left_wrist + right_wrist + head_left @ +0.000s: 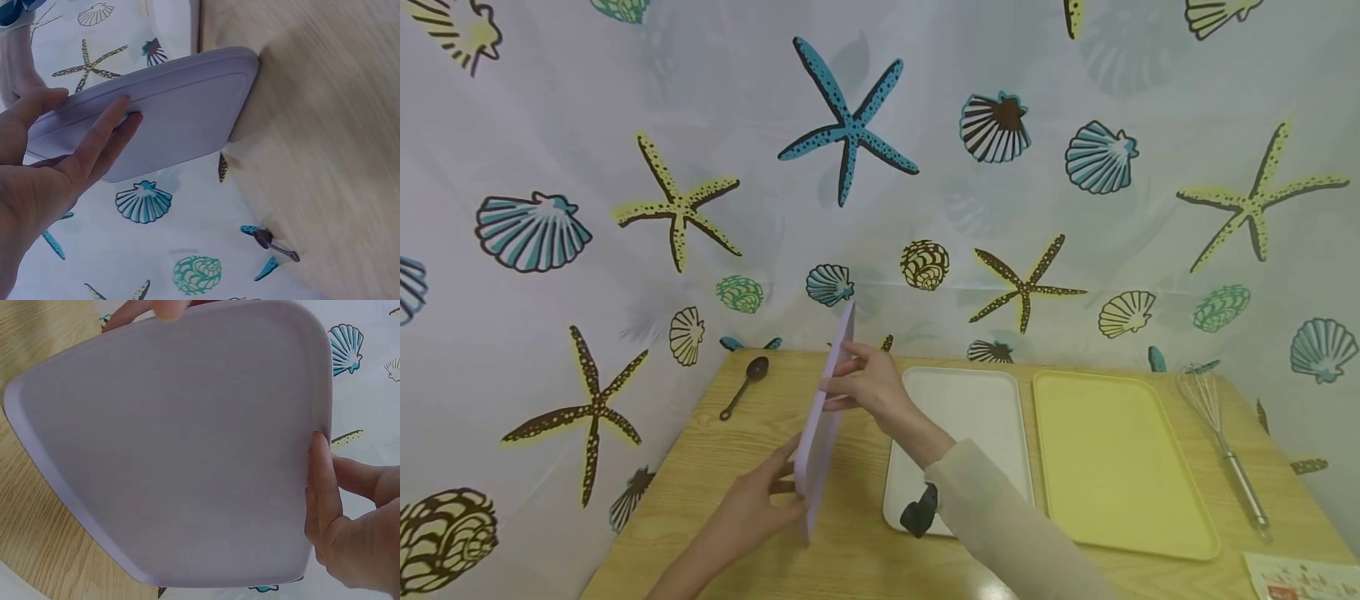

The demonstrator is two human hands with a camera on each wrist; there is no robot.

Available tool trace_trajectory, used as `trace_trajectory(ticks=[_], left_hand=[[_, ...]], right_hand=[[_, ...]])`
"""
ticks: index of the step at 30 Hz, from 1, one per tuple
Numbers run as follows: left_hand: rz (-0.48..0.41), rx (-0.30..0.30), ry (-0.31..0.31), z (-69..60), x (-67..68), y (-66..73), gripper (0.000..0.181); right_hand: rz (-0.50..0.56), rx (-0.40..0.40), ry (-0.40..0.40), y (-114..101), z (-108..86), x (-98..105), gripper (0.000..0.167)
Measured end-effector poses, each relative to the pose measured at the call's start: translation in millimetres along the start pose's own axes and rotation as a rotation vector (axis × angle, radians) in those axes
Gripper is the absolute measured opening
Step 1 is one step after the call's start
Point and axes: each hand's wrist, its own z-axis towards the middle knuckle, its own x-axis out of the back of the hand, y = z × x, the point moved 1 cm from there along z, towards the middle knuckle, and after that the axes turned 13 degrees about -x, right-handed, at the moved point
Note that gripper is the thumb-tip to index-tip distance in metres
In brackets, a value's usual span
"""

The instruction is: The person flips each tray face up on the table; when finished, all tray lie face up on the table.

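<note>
A lilac tray (822, 437) is held up on its edge over the wooden table, seen nearly edge-on in the head view. My left hand (748, 508) grips its near end, with the thumb on one face and the fingers on the other. Farther along, my right hand (872, 385) pinches the tray's upper edge. The left wrist view shows the tray's underside (181, 119) with the left fingers (100, 137) against it. In the right wrist view the flat inner face of the tray (169, 450) shows, bordered by a raised rim.
A white tray (966, 417) lies flat right of the lilac one, partly behind the right arm. Beyond it are a yellow tray (1120, 467), a wire whisk (1232, 462) and a printed paper (1307, 579). A brown spoon (747, 387) lies back left. Patterned sheeting (910, 200) surrounds the table.
</note>
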Motion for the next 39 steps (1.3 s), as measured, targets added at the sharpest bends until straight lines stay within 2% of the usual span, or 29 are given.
trace_trajectory(ticks=[3, 6, 8, 13, 20, 24, 30, 33, 36, 39], left_hand=[[-0.018, -0.001, 0.024, 0.0, 4.7, 8.4, 0.089], [-0.041, -0.033, 0.042, -0.5, 10.4, 16.7, 0.090], [-0.044, -0.065, 0.047, -0.5, 13.8, 21.6, 0.088], [-0.014, -0.095, 0.046, -0.4, 18.4, 29.4, 0.078], [0.039, -0.071, 0.095, 1.0, 20.1, 36.1, 0.065], [0.067, -0.034, 0.131, 2.5, 22.3, 42.4, 0.055], [0.117, 0.028, 0.205, 3.5, 26.5, 49.9, 0.044], [0.147, 0.026, 0.240, 2.3, 28.4, 49.8, 0.042], [0.191, 0.029, 0.263, 1.9, 29.9, 47.9, 0.041], [0.232, 0.054, 0.283, 1.0, 32.4, 45.3, 0.041]], right_hand=[[0.009, -0.011, 0.011, -1.4, -0.5, -3.7, 0.076], [0.011, -0.021, 0.016, -2.6, -0.5, -6.9, 0.075], [0.015, -0.027, 0.016, -3.3, -0.3, -9.1, 0.075], [0.026, -0.039, 0.006, -3.8, -0.1, -12.4, 0.073], [0.014, -0.043, 0.004, -3.8, 1.5, -15.4, 0.071], [-0.016, -0.033, -0.002, -3.2, 3.3, -16.5, 0.067], [-0.178, 0.036, -0.025, 3.0, 6.4, -10.6, 0.056], [-0.329, 0.069, 0.035, 14.5, 9.2, -2.9, 0.051], [-0.491, 0.044, 0.098, 38.4, 17.2, 10.3, 0.050], [-0.603, -0.022, 0.112, 67.8, 23.5, 21.5, 0.052]])
